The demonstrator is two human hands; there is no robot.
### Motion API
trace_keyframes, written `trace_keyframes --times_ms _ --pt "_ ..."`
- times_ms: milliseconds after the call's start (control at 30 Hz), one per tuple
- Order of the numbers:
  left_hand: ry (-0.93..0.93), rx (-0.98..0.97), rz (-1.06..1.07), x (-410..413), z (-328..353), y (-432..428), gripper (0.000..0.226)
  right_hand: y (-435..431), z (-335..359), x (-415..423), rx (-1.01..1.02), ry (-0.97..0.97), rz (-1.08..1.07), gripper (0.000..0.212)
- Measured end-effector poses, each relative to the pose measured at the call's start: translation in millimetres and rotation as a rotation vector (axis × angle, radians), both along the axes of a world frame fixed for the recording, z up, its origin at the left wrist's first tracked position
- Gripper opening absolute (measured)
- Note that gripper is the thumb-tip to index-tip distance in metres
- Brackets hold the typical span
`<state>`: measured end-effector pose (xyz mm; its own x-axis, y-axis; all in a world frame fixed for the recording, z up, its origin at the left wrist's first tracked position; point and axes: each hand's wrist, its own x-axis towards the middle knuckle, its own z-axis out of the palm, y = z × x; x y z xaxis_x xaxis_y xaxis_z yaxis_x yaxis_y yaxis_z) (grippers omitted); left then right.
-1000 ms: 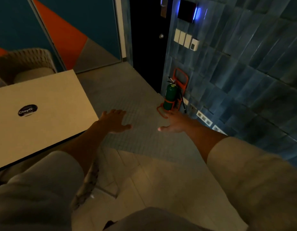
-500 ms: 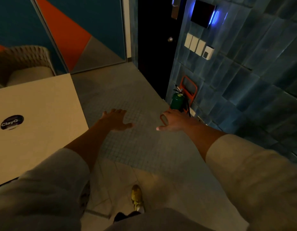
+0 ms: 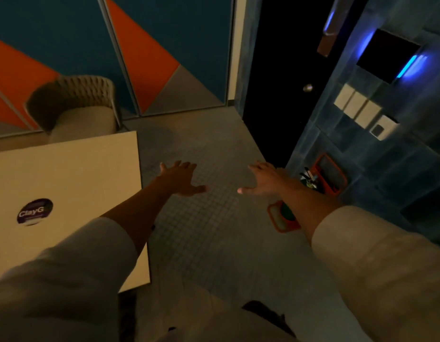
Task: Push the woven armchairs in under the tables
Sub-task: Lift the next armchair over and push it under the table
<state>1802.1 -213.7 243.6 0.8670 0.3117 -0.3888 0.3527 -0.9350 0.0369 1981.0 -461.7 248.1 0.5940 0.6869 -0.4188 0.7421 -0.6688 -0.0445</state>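
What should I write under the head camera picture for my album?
Two empty hands, left and right, reach out over the floor beside a table with a woven armchair behind it.

Open tiled floor runs ahead between the table on the left and the blue tiled wall on the right. The left hand and right hand hover spread over this gap, touching nothing. A fire extinguisher in its orange stand narrows the right edge; the woven armchair blocks the table's far side.
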Motion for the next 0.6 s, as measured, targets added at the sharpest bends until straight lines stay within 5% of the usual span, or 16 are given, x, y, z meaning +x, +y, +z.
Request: trace_keyframes --times_ms 333,600 --pt "-0.041 -0.108 0.199 99.7 -33.5 106.6 0.125 144.0 -16.2 152.8 0.021 0.119 0.133 0.147" --pt "-0.083 -0.131 0.425 212.6 -34.9 190.9 0.118 261.1 -9.5 306.7 -0.022 0.129 0.281 0.127"
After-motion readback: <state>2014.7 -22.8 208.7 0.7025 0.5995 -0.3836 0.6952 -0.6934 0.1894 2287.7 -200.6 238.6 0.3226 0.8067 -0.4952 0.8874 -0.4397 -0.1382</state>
